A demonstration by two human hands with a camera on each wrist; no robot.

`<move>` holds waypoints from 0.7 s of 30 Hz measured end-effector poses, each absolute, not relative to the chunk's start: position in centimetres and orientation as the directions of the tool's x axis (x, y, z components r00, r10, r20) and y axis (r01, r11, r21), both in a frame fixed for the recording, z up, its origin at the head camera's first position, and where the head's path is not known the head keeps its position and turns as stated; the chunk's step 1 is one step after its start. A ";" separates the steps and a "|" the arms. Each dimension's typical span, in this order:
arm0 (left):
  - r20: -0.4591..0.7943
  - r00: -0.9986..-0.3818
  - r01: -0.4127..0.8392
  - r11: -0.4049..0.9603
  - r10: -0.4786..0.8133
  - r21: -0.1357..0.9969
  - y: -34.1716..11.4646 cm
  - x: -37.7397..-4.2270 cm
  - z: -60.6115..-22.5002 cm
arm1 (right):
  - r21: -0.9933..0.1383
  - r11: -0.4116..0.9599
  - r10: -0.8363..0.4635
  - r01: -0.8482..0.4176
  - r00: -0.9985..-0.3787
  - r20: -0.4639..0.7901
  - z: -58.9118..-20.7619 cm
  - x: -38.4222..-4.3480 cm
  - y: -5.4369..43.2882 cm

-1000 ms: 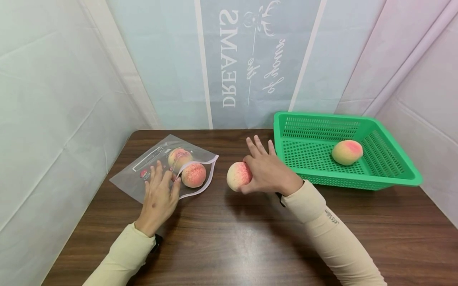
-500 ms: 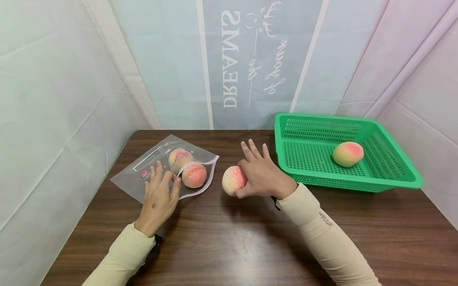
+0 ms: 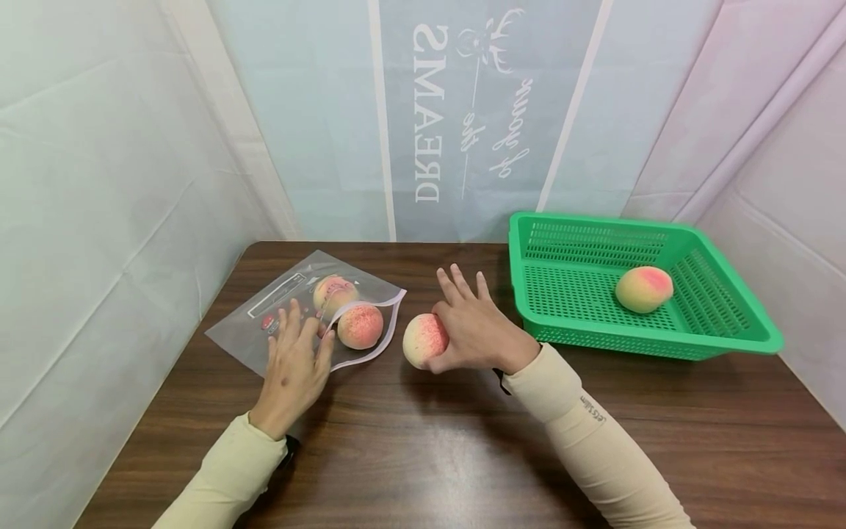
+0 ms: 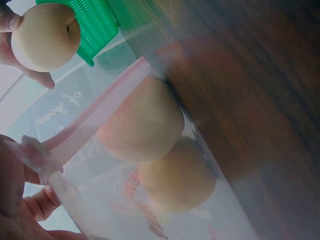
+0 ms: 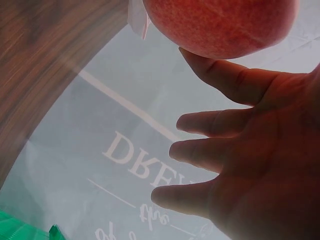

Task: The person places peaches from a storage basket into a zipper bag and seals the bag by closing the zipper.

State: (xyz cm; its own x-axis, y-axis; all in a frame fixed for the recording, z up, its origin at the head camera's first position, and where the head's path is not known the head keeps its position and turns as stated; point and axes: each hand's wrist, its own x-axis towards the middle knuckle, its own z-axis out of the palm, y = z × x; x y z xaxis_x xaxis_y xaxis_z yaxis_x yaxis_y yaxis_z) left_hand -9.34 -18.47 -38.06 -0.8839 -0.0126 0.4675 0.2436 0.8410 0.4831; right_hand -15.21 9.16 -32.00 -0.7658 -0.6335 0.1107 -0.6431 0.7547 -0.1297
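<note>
My right hand [image 3: 472, 327] pinches a peach [image 3: 425, 341] between thumb and index finger, its other fingers spread. That peach, cream with a red blush, is held above the table, just right of the bag's mouth. A clear zip bag [image 3: 267, 345] lies at the left with its mouth open to the right. Inside it are two peaches, one at the mouth [image 3: 360, 327] and one deeper [image 3: 333, 292]. My left hand [image 3: 294, 371] lies over the bag's near side and pinches the lip of its mouth [image 4: 47, 155], as the left wrist view shows.
A green plastic basket [image 3: 648, 339] stands at the back right of the brown wooden table [image 3: 410, 441]. One more peach [image 3: 644, 289] sits in it. A printed cloth [image 3: 482, 110] hangs behind the table, with white cloth walls [image 3: 99, 184] at both sides.
My right hand has carried the peach leftward and slightly nearer, from beside the basket toward the bag's mouth. My left hand and the bag have stayed in place. The view has shifted slightly.
</note>
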 end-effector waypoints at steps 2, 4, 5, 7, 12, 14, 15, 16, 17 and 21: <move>0.471 -0.882 0.245 0.842 -0.013 0.482 -18.5 -9.3 -38.1 | -0.127 0.752 -0.637 -0.646 -0.763 0.112 -32.1 -15.2 9.0; 0.474 -0.881 0.245 0.842 -0.013 0.480 -18.5 -9.4 -38.1 | -0.126 0.750 -0.640 -0.649 -0.760 0.113 -32.1 -15.2 8.9; 0.476 -0.880 0.245 0.844 -0.013 0.477 -18.5 -9.4 -38.1 | -0.125 0.748 -0.641 -0.651 -0.759 0.114 -32.2 -15.1 8.9; 0.478 -0.878 0.245 0.845 -0.013 0.474 -18.5 -9.4 -38.1 | -0.125 0.745 -0.644 -0.655 -0.756 0.116 -32.2 -15.1 8.8; 0.474 -0.880 0.242 0.844 -0.016 0.479 -18.5 -9.4 -38.1 | -0.129 0.740 -0.651 -0.660 -0.751 0.108 -32.4 -15.1 8.5; 0.472 -0.882 0.241 0.843 -0.017 0.481 -18.5 -9.3 -38.1 | -0.131 0.740 -0.651 -0.659 -0.752 0.102 -32.4 -15.1 8.3; 0.472 -0.882 0.241 0.843 -0.017 0.481 -18.5 -9.3 -38.1 | -0.132 0.741 -0.651 -0.658 -0.753 0.098 -32.4 -15.1 8.3; 0.471 -0.882 0.241 0.842 -0.018 0.482 -18.5 -9.3 -38.1 | -0.130 0.741 -0.651 -0.658 -0.753 0.097 -32.4 -15.1 8.2; 0.471 -0.882 0.240 0.842 -0.018 0.482 -18.5 -9.3 -38.1 | -0.129 0.742 -0.651 -0.658 -0.753 0.095 -32.4 -15.2 8.1; 0.475 -0.880 0.243 0.844 -0.016 0.479 -18.5 -9.3 -38.2 | -0.130 0.740 -0.654 -0.660 -0.751 0.091 -32.5 -15.1 7.9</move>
State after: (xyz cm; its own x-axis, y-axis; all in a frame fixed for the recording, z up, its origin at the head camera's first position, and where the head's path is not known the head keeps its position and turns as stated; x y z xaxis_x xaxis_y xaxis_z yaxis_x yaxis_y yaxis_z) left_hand -9.35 -18.49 -38.22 -0.8799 -0.0161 0.4749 0.2429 0.8437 0.4787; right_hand -15.10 7.86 -32.47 -0.7508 -0.6542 0.0912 -0.6603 0.7397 -0.1299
